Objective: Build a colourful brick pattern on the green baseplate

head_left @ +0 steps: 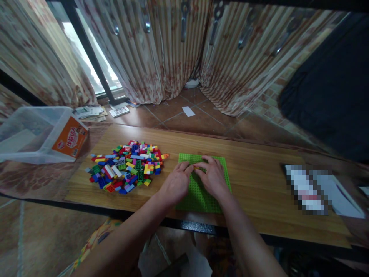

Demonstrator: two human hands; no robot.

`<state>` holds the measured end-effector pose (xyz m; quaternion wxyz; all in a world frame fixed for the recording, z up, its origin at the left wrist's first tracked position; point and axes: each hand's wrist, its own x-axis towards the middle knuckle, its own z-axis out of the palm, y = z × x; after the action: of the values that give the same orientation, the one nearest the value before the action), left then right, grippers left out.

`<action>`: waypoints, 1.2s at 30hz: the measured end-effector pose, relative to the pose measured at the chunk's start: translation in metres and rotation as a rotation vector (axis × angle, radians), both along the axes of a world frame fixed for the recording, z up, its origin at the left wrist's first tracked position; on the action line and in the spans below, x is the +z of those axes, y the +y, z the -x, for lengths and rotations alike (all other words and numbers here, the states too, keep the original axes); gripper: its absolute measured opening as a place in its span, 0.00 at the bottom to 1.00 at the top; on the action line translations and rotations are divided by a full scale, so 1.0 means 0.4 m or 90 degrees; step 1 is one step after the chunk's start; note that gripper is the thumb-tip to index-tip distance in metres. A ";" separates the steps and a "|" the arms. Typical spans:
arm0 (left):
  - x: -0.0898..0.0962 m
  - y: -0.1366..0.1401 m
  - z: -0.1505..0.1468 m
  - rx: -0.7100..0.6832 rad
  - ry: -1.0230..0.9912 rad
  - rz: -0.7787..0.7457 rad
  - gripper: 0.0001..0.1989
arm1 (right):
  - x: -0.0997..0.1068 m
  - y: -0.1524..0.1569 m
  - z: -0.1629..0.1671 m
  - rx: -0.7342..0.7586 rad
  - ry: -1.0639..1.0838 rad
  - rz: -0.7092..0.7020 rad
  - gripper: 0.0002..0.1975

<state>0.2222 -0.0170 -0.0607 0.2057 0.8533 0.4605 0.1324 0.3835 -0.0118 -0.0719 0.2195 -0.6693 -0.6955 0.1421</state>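
- The baseplate [201,192] is bright green, flat and roughly square, covered in rows of small studs; it lies on the wood-grain worktop [259,181], near edge towards the person.
- Over the baseplate's upper middle, a small orange-yellow piece [196,167] shows between the fingertips; most of it is hidden, so its shape and whether it touches the studs cannot be told.
- The left hand [177,181] comes in over the baseplate's left edge, the right hand [211,175] over its right part. The fingers of both are drawn in narrow and meet at the piece; which hand grips it, I cannot tell.
- Both hands cover much of the baseplate's studs.
- Left of the baseplate, a loose pile of mixed-colour bricks [127,165] is heaped, some upside down.
- Farther left of the baseplate, beyond the pile, stands a clear plastic box [49,132] with an orange label [70,137].
- Well right of the baseplate lies a pixelated item [307,190], with white paper [343,194] beside it.
- Beyond the baseplate hang striped curtains [173,50].
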 end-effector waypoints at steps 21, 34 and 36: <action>0.000 -0.009 0.000 0.017 0.114 -0.077 0.25 | -0.036 0.011 0.001 -0.031 0.025 -0.061 0.09; 0.000 0.004 0.017 0.003 0.055 -0.062 0.23 | -0.018 0.009 -0.029 0.006 0.075 -0.031 0.10; 0.000 0.007 0.019 -0.005 0.048 -0.062 0.24 | -0.019 0.007 -0.022 -0.001 0.061 -0.032 0.09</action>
<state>0.2146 -0.0143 -0.0607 0.1472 0.8683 0.4578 0.1217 0.3923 -0.0088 -0.0795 0.2695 -0.6562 -0.6873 0.1563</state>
